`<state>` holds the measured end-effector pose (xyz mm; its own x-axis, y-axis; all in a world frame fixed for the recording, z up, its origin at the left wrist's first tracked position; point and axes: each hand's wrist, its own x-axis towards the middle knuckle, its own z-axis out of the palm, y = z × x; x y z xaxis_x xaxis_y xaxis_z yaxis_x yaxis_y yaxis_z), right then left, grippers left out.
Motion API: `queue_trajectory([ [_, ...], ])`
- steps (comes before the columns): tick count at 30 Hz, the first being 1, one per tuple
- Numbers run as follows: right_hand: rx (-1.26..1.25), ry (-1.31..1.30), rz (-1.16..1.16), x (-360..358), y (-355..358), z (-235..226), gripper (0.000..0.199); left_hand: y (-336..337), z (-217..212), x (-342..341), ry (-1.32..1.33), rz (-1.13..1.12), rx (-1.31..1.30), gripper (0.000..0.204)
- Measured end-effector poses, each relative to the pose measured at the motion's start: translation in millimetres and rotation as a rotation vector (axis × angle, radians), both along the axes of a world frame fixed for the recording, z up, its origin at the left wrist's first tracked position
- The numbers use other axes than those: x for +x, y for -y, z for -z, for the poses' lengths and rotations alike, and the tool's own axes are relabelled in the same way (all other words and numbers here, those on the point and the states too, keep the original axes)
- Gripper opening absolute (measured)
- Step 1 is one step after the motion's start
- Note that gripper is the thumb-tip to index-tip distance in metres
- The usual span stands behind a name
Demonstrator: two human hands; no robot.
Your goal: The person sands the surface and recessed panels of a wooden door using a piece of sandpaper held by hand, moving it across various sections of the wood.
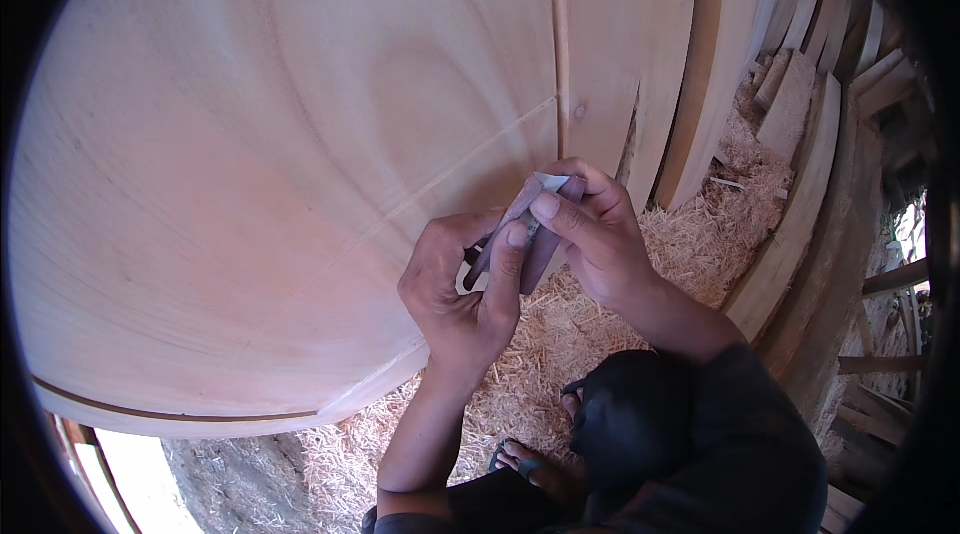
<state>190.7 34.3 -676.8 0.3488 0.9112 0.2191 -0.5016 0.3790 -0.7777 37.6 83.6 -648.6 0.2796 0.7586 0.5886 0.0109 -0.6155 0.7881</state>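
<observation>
Both hands hold a small folded piece of sandpaper (541, 256), brownish on its faces with a pale whitish back showing at the fold. My left hand (455, 279) pinches its left side, the thumb laid along the inside of the fold. From the right, my right hand (607, 239) grips the upper end, its thumb pressing near the left thumb and the fingers curled behind. Beyond the hands rises a large, smooth wooden surface (250, 184) with pale grain and a thin light line across it. Parts of the fingers are hidden behind the sheet.
Wood shavings (710, 244) cover the ground below. Long planks (720, 64) stand along the right of the wooden surface, and more boards (815, 204) lie farther right. A sandaled foot (530, 464) shows beneath my arms, beside dark clothing.
</observation>
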Motion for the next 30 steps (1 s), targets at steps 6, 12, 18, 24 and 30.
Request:
queue_trajectory([
  [6, -0.149, -0.255, -0.122, -10.8, 5.8, -43.7, 0.015, -15.2, -46.0, -0.8, -0.015, 0.170, -0.267, 0.010],
  [12, -0.242, -0.222, -0.015, -20.3, -4.1, -106.5, 0.024, -24.5, -91.2, 9.7, 0.089, 0.266, -0.442, 0.006],
  [18, 0.192, 0.015, 0.256, -30.7, -41.1, -161.2, 0.030, -51.1, -136.2, 31.3, 0.369, 0.240, 0.227, 0.016],
  [24, 0.411, -0.225, 0.427, -63.1, -52.0, -158.8, 0.025, -31.3, -173.7, 19.3, 0.218, 0.145, 0.239, 0.014],
  [30, 0.329, -0.635, 0.644, -87.1, -54.2, -58.6, 0.015, -40.9, -110.8, -6.2, -0.425, 0.271, 0.466, 0.021],
])
